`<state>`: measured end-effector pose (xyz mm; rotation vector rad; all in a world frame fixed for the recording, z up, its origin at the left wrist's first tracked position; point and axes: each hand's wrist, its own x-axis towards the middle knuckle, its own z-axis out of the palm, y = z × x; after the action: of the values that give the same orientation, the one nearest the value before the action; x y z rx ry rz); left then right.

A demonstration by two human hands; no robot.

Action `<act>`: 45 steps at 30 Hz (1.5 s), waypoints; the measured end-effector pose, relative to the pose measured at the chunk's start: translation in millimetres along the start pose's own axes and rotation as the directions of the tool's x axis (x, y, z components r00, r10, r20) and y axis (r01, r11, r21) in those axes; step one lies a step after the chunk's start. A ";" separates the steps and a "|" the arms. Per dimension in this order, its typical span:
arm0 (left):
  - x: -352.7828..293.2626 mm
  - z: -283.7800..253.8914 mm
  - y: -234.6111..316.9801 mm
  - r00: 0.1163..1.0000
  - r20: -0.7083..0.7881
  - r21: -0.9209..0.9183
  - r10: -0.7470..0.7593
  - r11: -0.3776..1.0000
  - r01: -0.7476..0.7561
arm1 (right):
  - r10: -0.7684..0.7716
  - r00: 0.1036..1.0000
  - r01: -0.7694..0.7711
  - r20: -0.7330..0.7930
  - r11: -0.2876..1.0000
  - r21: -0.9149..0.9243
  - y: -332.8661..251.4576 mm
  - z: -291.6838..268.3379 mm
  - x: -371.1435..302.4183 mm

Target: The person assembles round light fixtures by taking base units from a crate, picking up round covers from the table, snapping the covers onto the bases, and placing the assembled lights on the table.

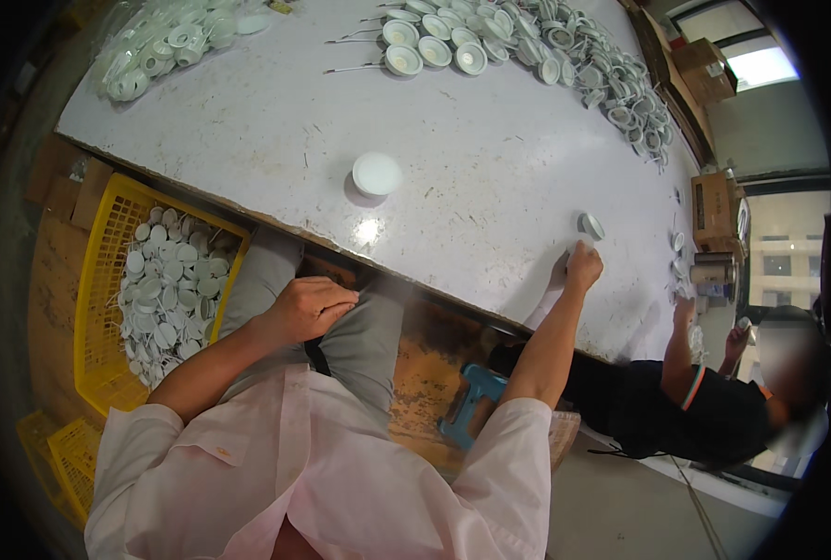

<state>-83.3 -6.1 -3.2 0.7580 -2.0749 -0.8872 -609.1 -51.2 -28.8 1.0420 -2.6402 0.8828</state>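
Observation:
My right hand (583, 267) reaches out over the white table, its fingers closed together. Just past its fingertips is a small round lamp piece (592, 226) with a white rim; whether the fingers grip it or a wire from it is unclear. Above my lap, beside the table edge, my left hand (314, 308) has its fingers pressed together; anything in them is hidden. A white round lamp (377, 175) with a pale, domed face sits on the table in front of me, apart from both hands.
Rows and a heap of round lamp housings (471, 59) with wires cover the table's far side. A plastic bag of white rings (173, 47) lies far left. A yellow basket (98, 308) of white discs stands left. Right, a co-worker (705, 401) handles parts near cartons (711, 210).

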 end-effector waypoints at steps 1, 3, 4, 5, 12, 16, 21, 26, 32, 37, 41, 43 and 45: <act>0.2 0.9 0.7 1.000 0.003 0.002 -0.005 1.000 0.005 | 0.002 1.000 -0.002 0.006 1.000 0.001 -0.6 1.0 -5.0; 1.9 3.1 3.0 0.999 0.021 -0.044 -0.046 0.998 0.047 | 0.015 0.999 -0.019 0.050 0.997 0.079 -11.2 0.4 -25.4; 2.8 2.9 5.1 0.999 0.021 -0.041 -0.050 0.998 0.050 | 0.014 0.998 -0.018 0.055 0.997 0.081 -21.5 -4.1 -37.7; 4.4 2.8 7.8 0.986 0.090 -0.063 -0.141 0.987 0.147 | 0.077 0.986 -0.111 0.145 0.964 0.242 -31.6 -9.5 -51.6; 29.5 33.4 6.6 0.758 0.383 -0.678 -0.528 0.397 0.619 | 0.127 0.798 -0.511 0.589 0.660 0.550 -123.4 -61.8 -204.8; 46.4 33.5 14.8 0.710 0.368 -0.788 -0.600 0.204 0.581 | -0.068 0.684 -0.665 0.727 0.351 0.659 -149.5 -80.6 -282.2; 25.7 23.1 6.5 0.758 0.401 -0.856 -0.514 0.084 0.510 | -0.201 0.527 -0.768 0.826 0.305 0.564 -170.4 -95.0 -331.1; 4.8 7.4 -5.9 0.783 0.319 -0.912 -0.534 0.051 0.406 | -0.237 0.431 -0.792 0.871 0.362 0.491 -181.1 -96.8 -339.0; -17.1 -26.4 -11.3 0.764 0.179 -0.932 -0.620 0.141 0.333 | -0.276 0.409 -0.873 0.870 0.159 0.461 -186.7 -89.3 -326.2; -32.3 -31.9 -7.4 0.825 0.162 -0.928 -0.541 0.201 0.315 | -0.175 0.539 -0.807 0.824 0.174 0.565 -195.3 -79.8 -326.2; -37.5 -29.0 -7.9 0.854 0.138 -0.927 -0.501 0.239 0.290 | -0.067 0.766 -0.520 0.639 0.518 0.679 -221.3 -88.1 -330.7; -39.0 -28.7 -6.3 0.855 0.156 -0.931 -0.495 0.216 0.295 | -0.596 0.800 0.429 0.072 0.651 0.626 -233.1 -90.1 -331.6; -39.7 -28.8 -5.1 0.855 0.175 -0.934 -0.488 0.193 0.301 | -0.731 0.683 0.576 -0.011 0.529 0.624 -242.9 -88.2 -330.3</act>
<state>-37.2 10.4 -8.9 0.6160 -0.7845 -2.0115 -206.9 46.8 37.9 2.2474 -1.7797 1.4445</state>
